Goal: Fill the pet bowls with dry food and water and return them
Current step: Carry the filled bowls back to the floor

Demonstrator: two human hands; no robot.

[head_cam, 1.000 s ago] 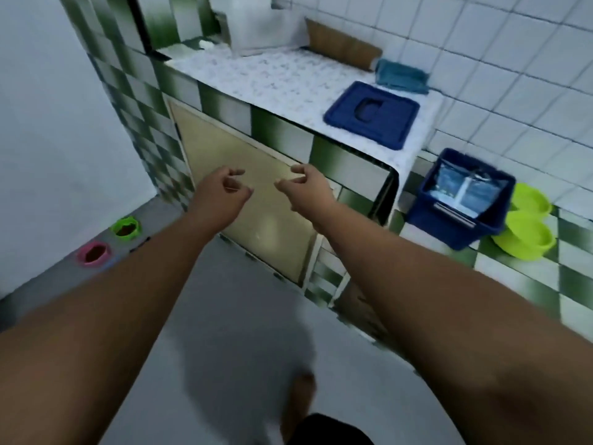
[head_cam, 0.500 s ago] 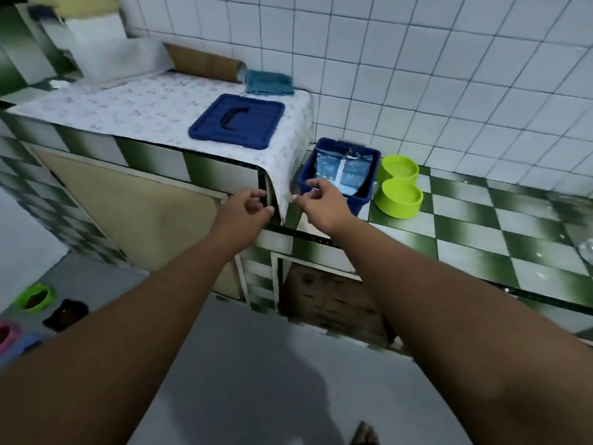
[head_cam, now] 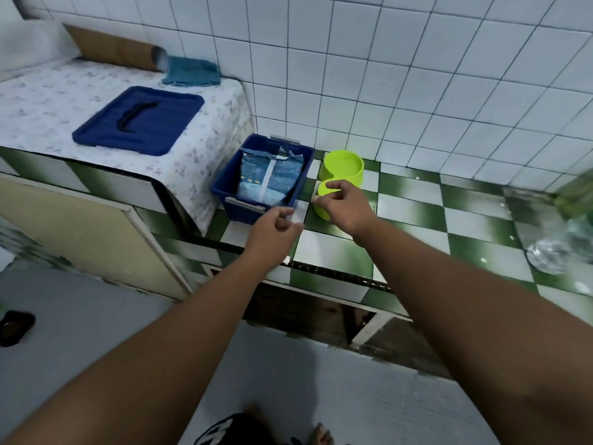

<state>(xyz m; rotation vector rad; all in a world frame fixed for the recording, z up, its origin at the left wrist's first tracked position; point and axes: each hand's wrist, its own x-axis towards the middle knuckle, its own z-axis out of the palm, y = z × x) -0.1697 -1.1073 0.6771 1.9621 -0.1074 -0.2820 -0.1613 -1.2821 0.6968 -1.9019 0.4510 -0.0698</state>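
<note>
Two lime green pet bowls stand side by side on the green-and-white checkered counter (head_cam: 414, 216): the far bowl (head_cam: 343, 167) by the tiled wall, the near bowl (head_cam: 322, 209) in front of it. My right hand (head_cam: 346, 210) hovers over the near bowl with fingers loosely curled and apart, covering most of it; I cannot tell whether it touches the rim. A blue bin (head_cam: 229, 179) left of the bowls holds an opened blue pet food bag (head_cam: 269, 179). My left hand (head_cam: 272, 231) is at the bin's front right corner, empty, fingers slightly curled.
The bin's blue lid (head_cam: 138, 120) lies on the cloth-covered raised counter to the left, with a teal cloth (head_cam: 192, 70) and a cardboard roll (head_cam: 115, 49) behind it. A clear plastic object (head_cam: 552, 252) lies at the counter's right. A black object (head_cam: 14, 327) sits on the floor.
The view has swung right from the cabinet and floor bowls to the counter. Both hands moved forward and right, from the counter's edge to the bin and the near green bowl.
</note>
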